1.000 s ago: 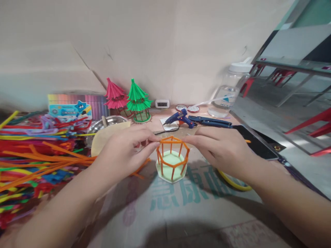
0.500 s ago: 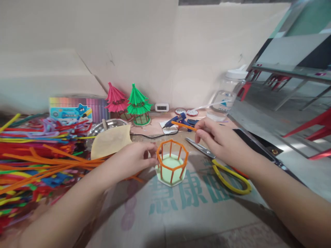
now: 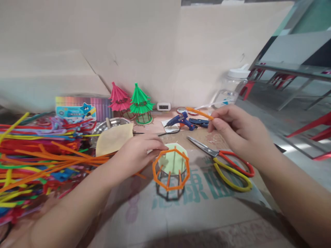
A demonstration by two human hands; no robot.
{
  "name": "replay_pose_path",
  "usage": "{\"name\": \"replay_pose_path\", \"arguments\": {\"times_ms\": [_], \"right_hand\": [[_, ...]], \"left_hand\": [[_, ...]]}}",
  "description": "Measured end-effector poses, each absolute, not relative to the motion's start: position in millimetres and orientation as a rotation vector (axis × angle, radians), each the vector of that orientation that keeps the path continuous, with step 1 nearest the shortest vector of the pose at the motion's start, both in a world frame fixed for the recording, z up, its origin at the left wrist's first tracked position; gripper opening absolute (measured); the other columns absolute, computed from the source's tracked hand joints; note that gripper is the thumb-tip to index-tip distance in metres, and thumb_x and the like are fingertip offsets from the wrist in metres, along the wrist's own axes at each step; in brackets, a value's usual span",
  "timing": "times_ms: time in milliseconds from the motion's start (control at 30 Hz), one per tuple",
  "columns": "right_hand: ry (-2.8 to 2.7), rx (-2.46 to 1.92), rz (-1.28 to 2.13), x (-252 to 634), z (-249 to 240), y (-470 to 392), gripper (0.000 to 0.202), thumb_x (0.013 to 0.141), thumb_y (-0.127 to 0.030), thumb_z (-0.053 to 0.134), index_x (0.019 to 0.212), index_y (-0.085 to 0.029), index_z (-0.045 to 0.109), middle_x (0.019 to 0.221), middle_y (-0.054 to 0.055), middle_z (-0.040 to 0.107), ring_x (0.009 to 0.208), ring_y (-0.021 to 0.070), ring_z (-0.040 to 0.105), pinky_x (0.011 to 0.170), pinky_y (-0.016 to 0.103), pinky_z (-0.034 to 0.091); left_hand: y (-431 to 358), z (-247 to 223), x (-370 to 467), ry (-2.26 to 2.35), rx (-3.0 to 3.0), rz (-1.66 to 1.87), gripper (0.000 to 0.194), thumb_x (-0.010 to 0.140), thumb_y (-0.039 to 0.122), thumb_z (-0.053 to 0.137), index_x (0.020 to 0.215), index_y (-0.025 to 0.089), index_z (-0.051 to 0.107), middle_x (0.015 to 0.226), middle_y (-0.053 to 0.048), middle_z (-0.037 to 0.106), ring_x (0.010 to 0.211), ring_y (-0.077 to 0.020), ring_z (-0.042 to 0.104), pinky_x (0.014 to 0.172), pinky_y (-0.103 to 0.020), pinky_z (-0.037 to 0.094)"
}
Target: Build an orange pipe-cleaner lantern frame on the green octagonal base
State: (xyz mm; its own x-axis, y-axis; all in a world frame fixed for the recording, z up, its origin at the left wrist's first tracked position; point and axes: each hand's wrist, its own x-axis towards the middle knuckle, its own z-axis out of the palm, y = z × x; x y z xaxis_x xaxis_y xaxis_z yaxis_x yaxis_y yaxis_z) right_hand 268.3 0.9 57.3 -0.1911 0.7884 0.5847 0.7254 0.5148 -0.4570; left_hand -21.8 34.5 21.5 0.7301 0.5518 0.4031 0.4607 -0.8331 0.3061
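An orange frame (image 3: 171, 188) of pipe cleaners with a pale green octagonal base (image 3: 172, 162) is tilted toward me, its open ring nearest. The fingers of my left hand (image 3: 142, 150) are closed at its upper left edge; the exact contact is partly hidden. My right hand (image 3: 232, 127) pinches a short orange pipe cleaner (image 3: 199, 112), raised to the right of the frame. Scissors (image 3: 217, 158) with red and yellow handles lie below my right hand. A blue glue gun (image 3: 181, 119) lies behind the frame.
Many coloured pipe cleaners (image 3: 51, 162) cover the left side, beside a metal bowl (image 3: 116, 121) with a yellowish sheet (image 3: 115, 139). Pink (image 3: 120, 98) and green (image 3: 141, 100) little houses, a clock (image 3: 163, 106) and a bottle (image 3: 232, 86) stand at the back.
My left hand has taken hold of the frame, which has gone from upright to tilted toward me. My right hand has moved right and up with the orange piece, uncovering the red scissor handle.
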Motion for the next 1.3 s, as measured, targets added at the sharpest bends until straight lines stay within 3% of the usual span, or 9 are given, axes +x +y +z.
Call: {"name": "replay_pose_path", "arguments": {"times_ms": [867,1300], "right_hand": [[-1.955,-1.337,0.01,271,58,-2,0.01,0.093,-0.03,0.054,0.092,-0.025,0.062,0.071,0.002,0.067,0.048,0.0153,0.051,0.047,0.031,0.034],[-1.971,-1.331,0.015,269,56,-2,0.011,0.093,-0.033,0.054,0.095,-0.026,0.062,0.071,0.001,0.069,0.051,0.0177,0.055,0.049,0.032,0.037]], "left_hand": [[22,33,-15,0.771,2.848,0.66,0.019,0.091,0.01,0.054,0.096,0.019,0.071,0.094,-0.003,0.072,0.085,-0.0154,0.066,0.073,-0.025,0.049],[26,32,-18,0.815,2.755,0.59,0.016,0.092,0.012,0.055,0.095,0.018,0.07,0.094,-0.004,0.073,0.088,-0.0165,0.067,0.075,-0.025,0.049]]}}
